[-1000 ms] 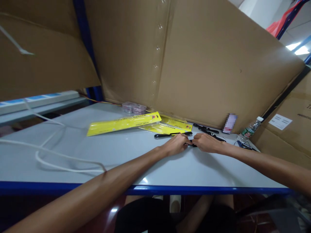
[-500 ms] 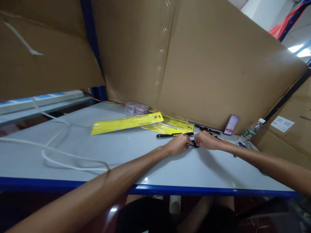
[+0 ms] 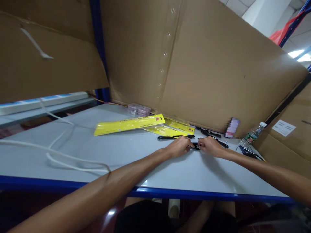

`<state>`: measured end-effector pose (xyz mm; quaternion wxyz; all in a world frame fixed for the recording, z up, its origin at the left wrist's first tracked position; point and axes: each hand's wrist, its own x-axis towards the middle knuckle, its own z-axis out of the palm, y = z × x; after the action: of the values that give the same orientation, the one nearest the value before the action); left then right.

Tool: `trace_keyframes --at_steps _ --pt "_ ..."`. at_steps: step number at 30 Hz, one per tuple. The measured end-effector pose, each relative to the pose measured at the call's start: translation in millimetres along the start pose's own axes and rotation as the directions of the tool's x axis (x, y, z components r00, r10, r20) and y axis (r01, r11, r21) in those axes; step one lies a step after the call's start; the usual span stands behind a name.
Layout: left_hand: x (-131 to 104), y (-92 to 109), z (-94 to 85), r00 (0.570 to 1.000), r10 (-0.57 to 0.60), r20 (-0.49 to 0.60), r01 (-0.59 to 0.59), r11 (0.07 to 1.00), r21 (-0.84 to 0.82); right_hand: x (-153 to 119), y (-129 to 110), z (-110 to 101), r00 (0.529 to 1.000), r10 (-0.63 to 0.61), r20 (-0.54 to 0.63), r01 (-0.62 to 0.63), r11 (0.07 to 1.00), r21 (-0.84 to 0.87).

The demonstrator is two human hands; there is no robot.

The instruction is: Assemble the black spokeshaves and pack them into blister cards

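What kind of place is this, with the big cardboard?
Probably a workshop or storeroom: tall cardboard stands behind a blue-edged table, and yellow packages lie on top.

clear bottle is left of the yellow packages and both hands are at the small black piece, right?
No, the clear bottle is right of the yellow packages, as the head view shows. The left hand and right hand are at the small black piece.

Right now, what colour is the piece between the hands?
The piece is mostly black; head view.
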<state>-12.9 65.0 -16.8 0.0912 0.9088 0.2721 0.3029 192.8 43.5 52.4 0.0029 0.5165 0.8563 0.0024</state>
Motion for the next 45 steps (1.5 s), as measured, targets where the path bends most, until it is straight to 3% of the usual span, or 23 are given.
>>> trace_keyframes --at_steps 4,9,11,13,15,21,24,32,35,37,45 --pt "0 2 -1.6 1.000 -0.011 0.015 0.010 1.000 0.012 -2 -8 1 0.997 -0.076 -0.020 0.075 0.996 -0.053" --pt "0 2 -2.9 1.000 -0.001 0.018 0.000 1.000 0.019 1 -8 -4 0.967 -0.254 0.031 0.255 0.958 -0.129" --pt "0 2 -2.6 1.000 0.005 0.018 -0.005 1.000 0.030 2 -6 -5 0.920 -0.383 0.085 0.392 0.892 -0.224" --pt "1 1 -1.9 1.000 0.008 0.017 -0.009 0.999 0.038 2 -5 -6 0.844 -0.514 0.152 0.534 0.780 -0.327" --pt "1 1 -1.3 1.000 0.007 0.013 -0.008 0.999 0.039 4 -5 -7 0.794 -0.574 0.198 0.603 0.706 -0.371" --pt "1 4 -3.4 1.000 -0.010 0.014 0.010 1.000 0.012 8 -6 -11 0.895 -0.431 0.117 0.445 0.841 -0.308" --pt "1 4 -3.6 1.000 -0.017 0.018 0.016 1.000 0.023 8 -6 -11 0.904 -0.416 0.103 0.426 0.849 -0.312" --pt "2 3 -0.9 1.000 -0.007 0.009 0.007 0.999 0.049 9 -5 -13 0.798 -0.542 0.264 0.600 0.671 -0.436" --pt "2 3 -1.7 1.000 -0.009 0.018 0.009 0.999 0.046 12 0 -18 0.722 -0.620 0.308 0.686 0.580 -0.439" --pt "2 3 -2.2 1.000 -0.017 0.025 0.016 0.999 0.050 13 3 -19 0.696 -0.646 0.315 0.709 0.547 -0.445" --pt "1 6 -4.2 0.999 -0.045 0.029 0.043 0.997 0.062 6 4 -16 0.750 -0.591 0.298 0.657 0.611 -0.442"
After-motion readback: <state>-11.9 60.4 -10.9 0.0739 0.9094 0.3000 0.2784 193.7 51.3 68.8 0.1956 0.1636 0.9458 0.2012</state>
